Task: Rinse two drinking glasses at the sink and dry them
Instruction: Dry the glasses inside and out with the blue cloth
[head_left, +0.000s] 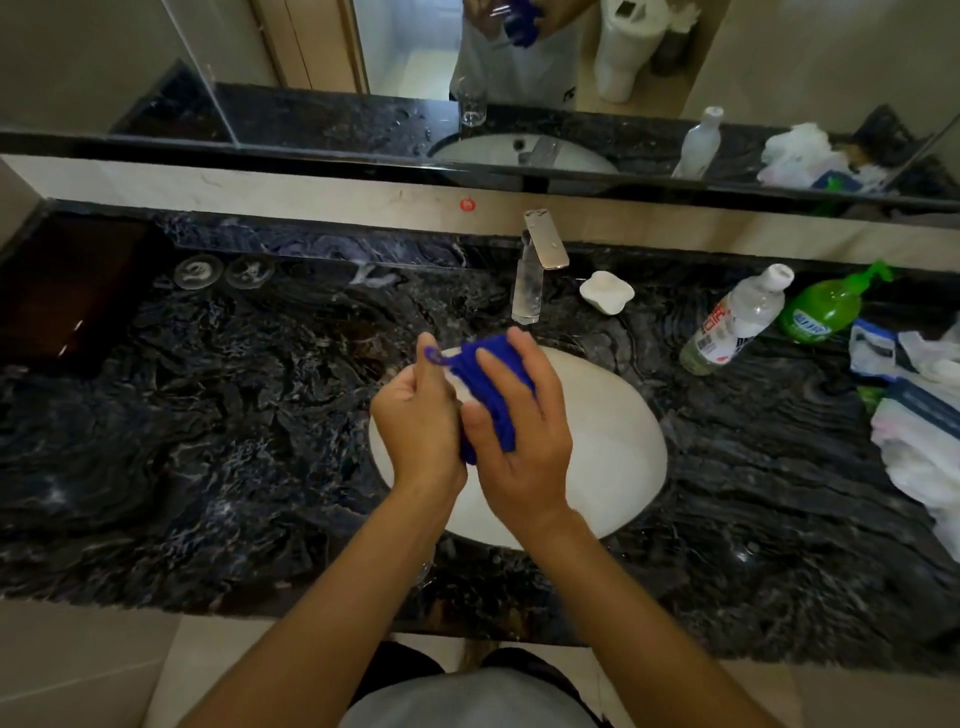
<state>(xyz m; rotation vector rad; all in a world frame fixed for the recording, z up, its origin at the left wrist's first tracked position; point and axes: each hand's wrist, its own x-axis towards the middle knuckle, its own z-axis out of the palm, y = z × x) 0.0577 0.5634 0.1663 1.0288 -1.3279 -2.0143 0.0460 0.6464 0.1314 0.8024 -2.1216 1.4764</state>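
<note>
Over the white sink basin (613, 457), both my hands work together. My left hand (421, 426) is closed around a clear drinking glass (464, 393), which is mostly hidden. My right hand (519, 441) presses a blue cloth (498, 379) around the glass. A second clear glass (425, 567) stands on the counter at the front edge of the basin, partly hidden under my left forearm. Its reflection shows in the mirror (311, 47).
A chrome faucet (530, 280) stands behind the basin, with a white soap dish (607, 292) to its right. Further right are a clear plastic bottle (737, 322), a green pump bottle (826, 312) and plastic bags (919, 441). Two round clear discs (223, 271) lie on the dark marble counter (208, 415) at back left.
</note>
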